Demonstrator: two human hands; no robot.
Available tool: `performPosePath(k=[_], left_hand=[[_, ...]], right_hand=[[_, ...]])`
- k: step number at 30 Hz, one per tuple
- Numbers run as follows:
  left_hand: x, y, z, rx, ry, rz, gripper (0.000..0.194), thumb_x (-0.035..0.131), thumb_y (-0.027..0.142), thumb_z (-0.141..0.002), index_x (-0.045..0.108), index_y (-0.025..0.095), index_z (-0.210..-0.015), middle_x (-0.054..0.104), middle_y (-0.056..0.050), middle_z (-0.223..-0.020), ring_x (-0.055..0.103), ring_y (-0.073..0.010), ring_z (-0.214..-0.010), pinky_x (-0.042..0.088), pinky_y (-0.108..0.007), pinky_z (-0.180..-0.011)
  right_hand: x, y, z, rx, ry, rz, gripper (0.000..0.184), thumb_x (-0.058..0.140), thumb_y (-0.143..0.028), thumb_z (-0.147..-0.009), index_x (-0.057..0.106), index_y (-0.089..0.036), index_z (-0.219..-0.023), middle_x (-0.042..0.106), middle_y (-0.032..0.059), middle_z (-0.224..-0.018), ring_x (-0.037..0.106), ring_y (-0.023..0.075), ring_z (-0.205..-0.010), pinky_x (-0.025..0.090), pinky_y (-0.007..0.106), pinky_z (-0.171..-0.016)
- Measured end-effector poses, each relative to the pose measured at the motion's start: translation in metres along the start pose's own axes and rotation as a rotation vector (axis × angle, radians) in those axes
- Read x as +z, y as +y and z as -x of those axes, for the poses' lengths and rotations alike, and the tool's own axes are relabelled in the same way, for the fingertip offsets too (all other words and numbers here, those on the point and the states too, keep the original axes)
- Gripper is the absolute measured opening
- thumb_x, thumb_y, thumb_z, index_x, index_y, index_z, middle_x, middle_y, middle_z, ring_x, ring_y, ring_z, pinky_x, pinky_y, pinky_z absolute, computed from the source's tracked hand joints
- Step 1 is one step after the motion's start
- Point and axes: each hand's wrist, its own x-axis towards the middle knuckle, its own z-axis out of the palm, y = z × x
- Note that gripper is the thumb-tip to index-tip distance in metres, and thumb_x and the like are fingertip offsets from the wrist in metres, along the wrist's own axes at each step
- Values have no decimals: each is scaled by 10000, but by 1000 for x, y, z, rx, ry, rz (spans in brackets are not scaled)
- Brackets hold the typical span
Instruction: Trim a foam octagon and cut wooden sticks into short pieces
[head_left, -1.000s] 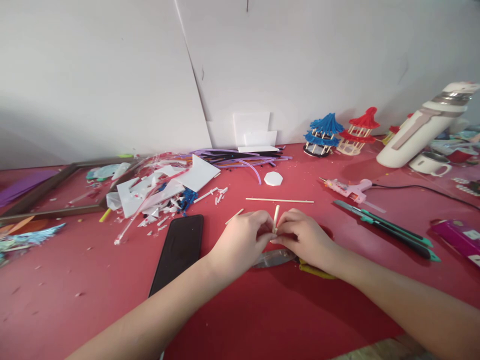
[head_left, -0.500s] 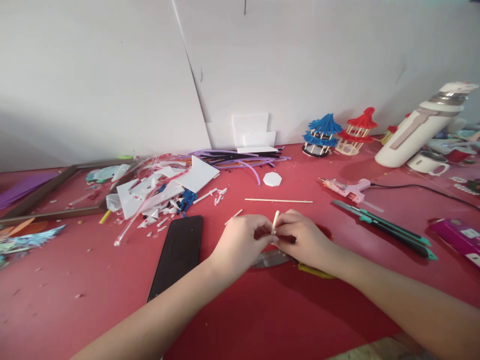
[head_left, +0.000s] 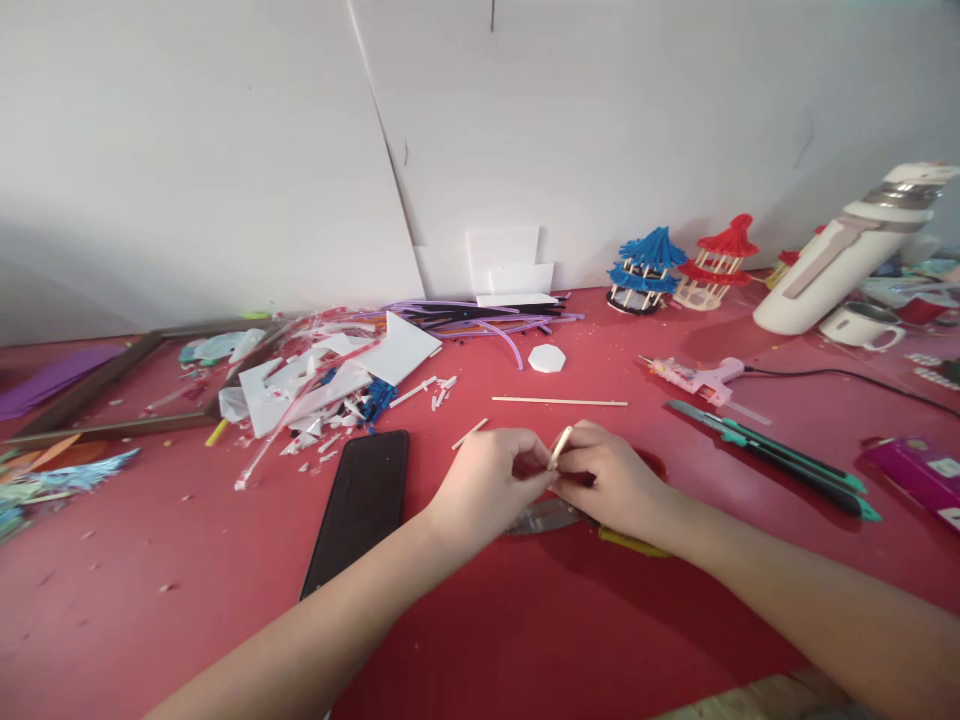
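Observation:
A short pale wooden stick [head_left: 561, 446] stands up at a tilt between my fingertips, over the middle of the red table. My left hand [head_left: 487, 492] pinches at its lower end. The fingers of my right hand [head_left: 621, 484] are closed around the same spot from the other side. Just below my hands lie a greyish see-through piece [head_left: 546, 518] and a yellow object [head_left: 631, 543], both partly covered. Ahead of my fingers a long thin wooden stick [head_left: 559, 402] lies flat, and a shorter stick [head_left: 470, 433] rests by my left knuckles.
A black phone [head_left: 358, 510] lies left of my hands. Behind it are white scraps [head_left: 300, 390]. To the right are a pink glue gun [head_left: 701, 380], utility knives [head_left: 772, 455], a mug [head_left: 862, 325] and a flask [head_left: 832, 260]. Farther back stand blue [head_left: 646, 270] and red [head_left: 720, 260] pavilion models.
The short stick has tipped to the right between my fingers. Both hands keep nearly the same place; the whole view has shifted slightly.

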Motion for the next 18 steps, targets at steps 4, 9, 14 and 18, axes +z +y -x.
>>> performPosePath(k=[4, 9, 14, 18], left_hand=[[1, -1, 0, -2, -14, 20, 98, 662, 130, -730, 633, 166, -643, 648, 29, -634, 579, -103, -615, 414, -196, -579], [2, -4, 1, 4, -28, 46, 111, 642, 122, -731, 613, 162, -631, 639, 28, -629, 580, -105, -612, 421, -196, -574], [2, -9, 0, 7, -29, 85, 94, 651, 177, -746, 629, 159, -657, 667, 11, -664, 602, -119, -638, 442, -209, -591], [4, -12, -2, 1, -23, 134, 93, 664, 205, -745, 643, 159, -667, 671, 9, -660, 604, -118, -627, 457, -210, -596]], right_hand=[[0, 1, 0, 5, -1, 3, 125, 647, -116, -819, 715, -178, -734, 662, 36, -782, 566, 172, -801, 462, 302, -714], [-1, -2, -1, 14, -3, 26, 118, 658, -109, -807, 719, -170, -728, 671, 46, -767, 573, 181, -785, 475, 312, -712], [-20, -5, -2, -39, -52, 51, 134, 601, -150, -866, 729, -190, -863, 702, 50, -845, 611, 181, -838, 496, 307, -755], [-60, -7, 3, -32, -21, 186, 172, 543, -197, -905, 712, -207, -939, 716, 45, -925, 642, 163, -852, 492, 295, -782]])
